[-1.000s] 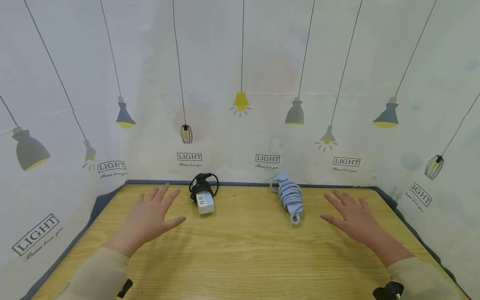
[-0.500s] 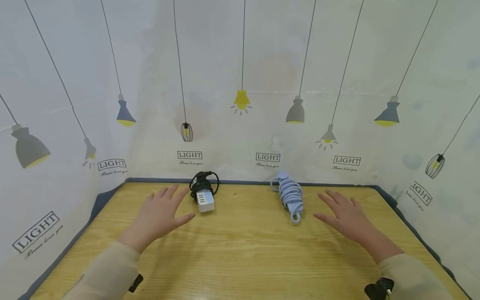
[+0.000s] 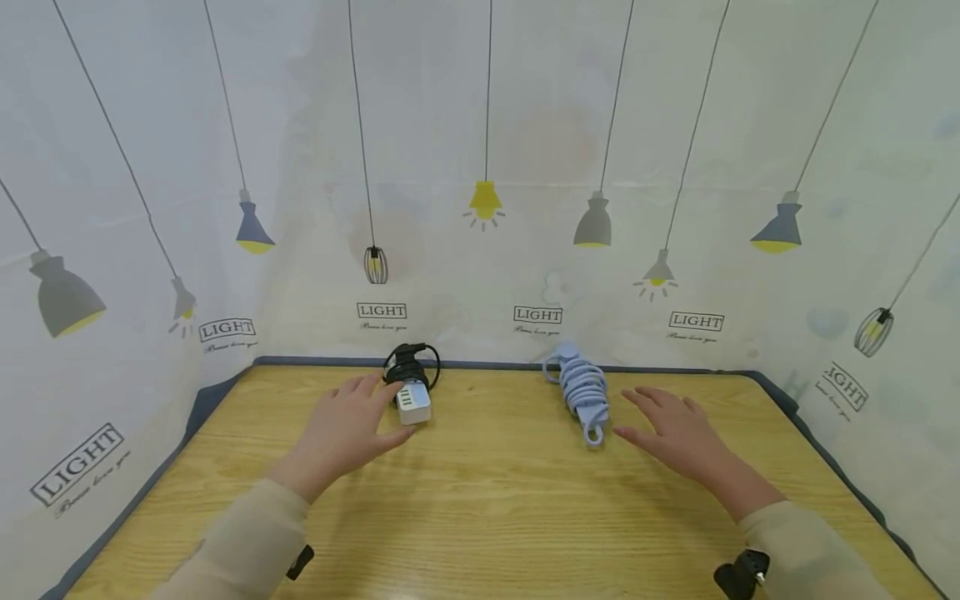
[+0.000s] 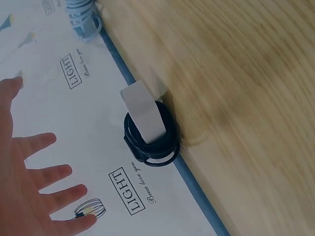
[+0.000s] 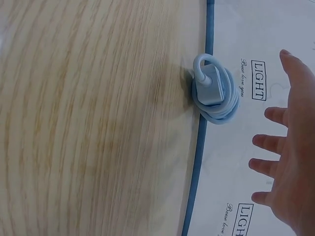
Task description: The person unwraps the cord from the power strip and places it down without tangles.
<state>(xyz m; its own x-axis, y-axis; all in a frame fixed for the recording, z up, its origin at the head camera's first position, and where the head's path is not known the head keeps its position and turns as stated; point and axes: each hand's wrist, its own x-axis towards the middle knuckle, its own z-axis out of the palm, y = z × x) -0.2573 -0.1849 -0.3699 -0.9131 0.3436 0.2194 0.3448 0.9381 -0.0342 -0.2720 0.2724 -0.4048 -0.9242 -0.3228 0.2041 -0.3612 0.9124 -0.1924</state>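
A white power strip with a black cord wound round its far part lies near the table's back edge, left of centre. My left hand is spread just to its left, index fingertip overlapping the strip in the head view. To the right lies a light blue extension cord, its cable coiled round it and a small loop at the near end. Close by its right side is my right hand, fingers extended and holding nothing. Both wrist views show the hands with fingers apart from the bundles.
The wooden table has a dark blue strip along its back edge. A pale cloth backdrop printed with hanging lamps rises behind and at both sides. Small black devices sit at the wrists.
My left hand has moved right to the white power strip, and my right hand has moved left toward the blue cord. Both bundles have stayed in place.
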